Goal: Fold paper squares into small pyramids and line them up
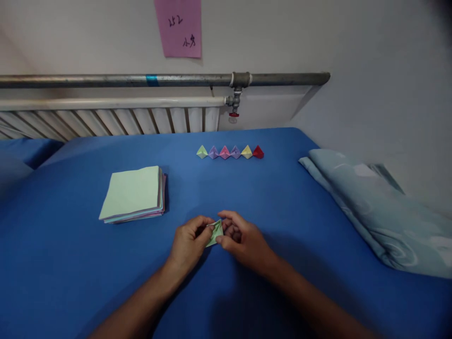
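A small light-green folded paper (218, 230) is between my two hands, above the blue sheet. My left hand (189, 239) pinches its left side, thumb lying across the front of the paper. On the other side, my right hand (245, 240) is at the paper's right edge, with the thumb at the lower corner and the index finger by the top tip. Its other fingers are curled behind. Farther back stands a row of several folded paper pieces (225, 152) in green, purple, pink, yellow and red, set side by side.
A stack of coloured paper sheets (132, 193), light green on top, lies to the left on the blue sheet (70, 263). Folded pale-blue bedding (381, 212) is at the right by the wall. Behind are a radiator (141, 120), a metal pipe (106, 81) and a pink note (180, 28).
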`<state>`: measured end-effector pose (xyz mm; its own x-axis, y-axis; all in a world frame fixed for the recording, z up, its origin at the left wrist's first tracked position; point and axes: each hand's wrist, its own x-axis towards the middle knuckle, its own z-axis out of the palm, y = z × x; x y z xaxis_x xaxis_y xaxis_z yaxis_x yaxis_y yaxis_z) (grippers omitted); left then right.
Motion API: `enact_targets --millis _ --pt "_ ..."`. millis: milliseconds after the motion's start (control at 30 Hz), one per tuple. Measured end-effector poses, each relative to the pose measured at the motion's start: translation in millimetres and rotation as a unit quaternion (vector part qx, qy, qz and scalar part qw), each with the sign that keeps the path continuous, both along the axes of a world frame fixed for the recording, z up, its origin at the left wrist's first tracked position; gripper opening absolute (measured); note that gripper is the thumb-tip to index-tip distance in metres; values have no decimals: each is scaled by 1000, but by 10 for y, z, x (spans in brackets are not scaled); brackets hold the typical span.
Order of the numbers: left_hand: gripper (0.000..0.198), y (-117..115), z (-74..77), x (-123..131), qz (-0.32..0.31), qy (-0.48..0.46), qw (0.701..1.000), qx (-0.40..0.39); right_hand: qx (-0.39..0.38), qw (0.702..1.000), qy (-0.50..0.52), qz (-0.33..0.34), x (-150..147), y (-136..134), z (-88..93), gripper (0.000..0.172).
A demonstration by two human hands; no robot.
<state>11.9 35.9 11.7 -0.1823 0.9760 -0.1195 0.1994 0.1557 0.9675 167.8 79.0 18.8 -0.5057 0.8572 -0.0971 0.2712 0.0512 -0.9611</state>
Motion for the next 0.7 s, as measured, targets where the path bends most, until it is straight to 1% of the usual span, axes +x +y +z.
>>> enact_targets --millis 67,200,267,333,467,700 --pt "19 -5 -2 17 6 -5 1000 -2 23 999 -43 -11 -23 -16 5 40" --pt "20 -24 1 49 8 -14 1000 -2 122 988 -95 -8 -33 -6 21 18" --pt "20 -33 -2 63 5 -7 1000 -6 150 984 -99 -4 -25 12 18 16" --pt "18 -41 -9 74 0 11 1000 -4 158 983 -98 -7 -17 26 3 17" --pt "16 -60 -20 79 -14 72 997 28 167 980 -106 6 -14 30 -22 16" --pt "14 -60 -15 77 -19 138 989 49 169 976 -134 23 -42 -4 25 15"
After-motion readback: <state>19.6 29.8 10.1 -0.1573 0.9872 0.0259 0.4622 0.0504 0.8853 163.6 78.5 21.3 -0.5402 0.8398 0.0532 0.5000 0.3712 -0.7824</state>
